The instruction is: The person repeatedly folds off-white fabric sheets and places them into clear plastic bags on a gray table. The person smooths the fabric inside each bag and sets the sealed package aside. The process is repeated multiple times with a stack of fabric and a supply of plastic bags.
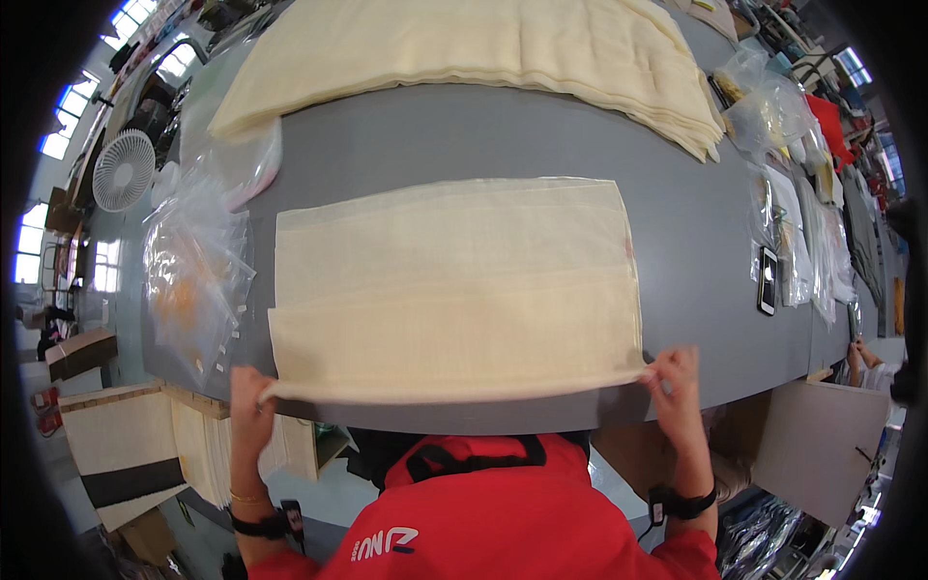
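Note:
A cream, thin fabric piece [457, 290] lies folded in layers on the grey table [710, 290]. Its near edge is stretched between my two hands, slightly lifted at the corners. My left hand [251, 395] pinches the near left corner, close to the table's front edge. At the near right corner, my right hand [674, 384] grips the cloth between thumb and fingers. The upper layer covers only the nearer part, and a paler single-looking layer shows beyond it. Further back, a thick stack of the same cream fabric [464, 43] spreads across the table.
Clear plastic bags [192, 290] lie at the left, near a white fan [123, 170]. To the right are a smartphone [766, 281] and packaged items in plastic [794, 239]. A co-worker's hand [859, 355] shows at the far right. Wooden boards [119, 435] stand below left.

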